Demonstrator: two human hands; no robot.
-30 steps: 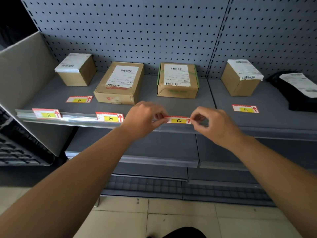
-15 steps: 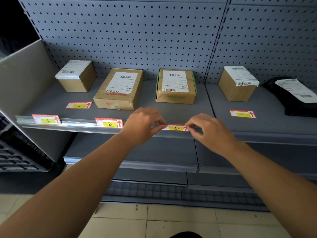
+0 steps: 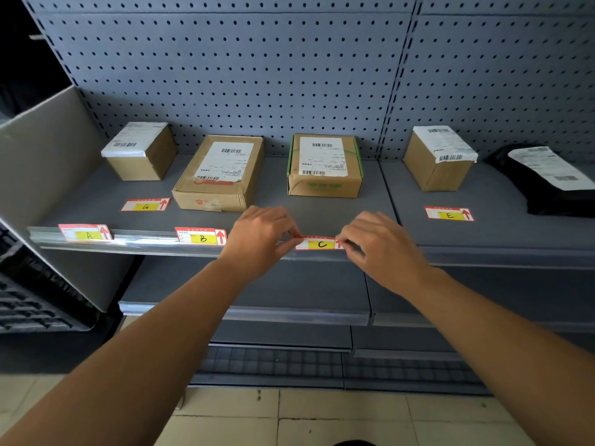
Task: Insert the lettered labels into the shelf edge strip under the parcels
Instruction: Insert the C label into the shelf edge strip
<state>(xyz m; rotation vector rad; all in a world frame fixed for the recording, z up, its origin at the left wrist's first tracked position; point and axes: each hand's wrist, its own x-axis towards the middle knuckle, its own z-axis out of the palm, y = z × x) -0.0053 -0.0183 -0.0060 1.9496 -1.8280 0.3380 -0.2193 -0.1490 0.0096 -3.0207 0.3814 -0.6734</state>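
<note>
Fingertips hide both ends of label C (image 3: 320, 244), so you cannot tell how far it sits in the shelf edge strip (image 3: 145, 242), and the black bag (image 3: 547, 185) is cut off at the right. Your left hand (image 3: 260, 236) pinches the label's left end and your right hand (image 3: 380, 246) pinches its right end, at the strip below the green-taped parcel (image 3: 324, 165), with open strip running right. Labels A (image 3: 85, 232) and B (image 3: 201, 235) stand in the strip; G (image 3: 145, 205) and E (image 3: 448, 213) lie flat on the shelf, each red-bordered with a yellow patch and arrow.
</note>
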